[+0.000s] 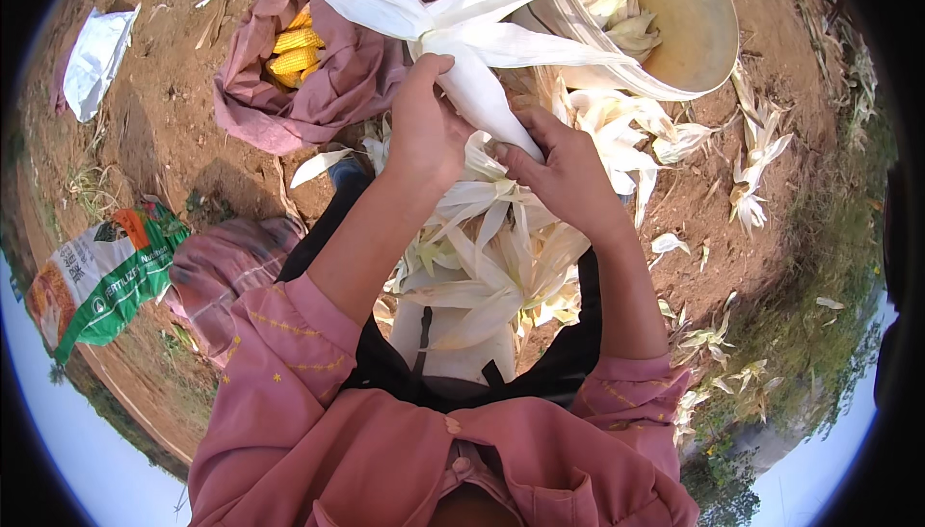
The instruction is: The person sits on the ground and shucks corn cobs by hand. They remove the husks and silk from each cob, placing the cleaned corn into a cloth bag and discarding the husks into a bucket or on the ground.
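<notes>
An ear of corn in its pale husk [483, 90] is held between my hands, its outer husk leaves spread out wide at the upper end. My left hand [431, 119] grips the ear's upper left side, the thumb on the husk near where the leaves fold back. My right hand [553, 162] pinches the narrow lower end between thumb and fingers. Whether a cob is inside the husk is hidden. Below the hands, a heap of stripped corn husks [498, 274] lies between my legs. Husked yellow corn cobs [296, 50] rest in a pink cloth sack [253, 108] at upper left.
A large pale tub [694, 21] holding unhusked corn ears [614, 7] stands at upper right. A green and white fertilizer bag [108, 281] and a plaid cloth [224, 267] lie at left. Loose husks [755, 158] are scattered over bare soil on the right.
</notes>
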A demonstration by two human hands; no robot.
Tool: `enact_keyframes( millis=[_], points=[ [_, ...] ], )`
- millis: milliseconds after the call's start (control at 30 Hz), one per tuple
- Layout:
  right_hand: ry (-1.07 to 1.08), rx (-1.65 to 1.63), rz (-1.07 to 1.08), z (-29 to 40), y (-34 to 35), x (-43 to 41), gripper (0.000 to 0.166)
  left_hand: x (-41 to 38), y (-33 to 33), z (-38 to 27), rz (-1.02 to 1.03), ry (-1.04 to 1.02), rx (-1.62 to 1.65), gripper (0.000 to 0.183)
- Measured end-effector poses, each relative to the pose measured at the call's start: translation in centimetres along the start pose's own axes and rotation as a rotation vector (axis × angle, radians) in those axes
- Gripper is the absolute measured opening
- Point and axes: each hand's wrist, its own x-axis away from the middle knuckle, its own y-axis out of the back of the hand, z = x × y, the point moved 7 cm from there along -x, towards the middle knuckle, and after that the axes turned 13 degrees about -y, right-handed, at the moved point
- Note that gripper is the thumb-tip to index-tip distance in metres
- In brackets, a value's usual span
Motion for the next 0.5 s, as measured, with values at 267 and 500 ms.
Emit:
enact_keyframes(
  millis=[267, 500],
  points=[
    [-0.037, -0.227, 0.033, -0.4, 0.0, -0.3, 0.030, 0.6, -2.4, -2.1, 0.185, -0.147, -0.125, 0.037],
    [0.024, -0.136, -0.107, 0.3, 1.1, -0.1, 0.019, 0.5, -1.5, -2.4, 0.058, -0.174, -0.174, 0.039]
  ],
)
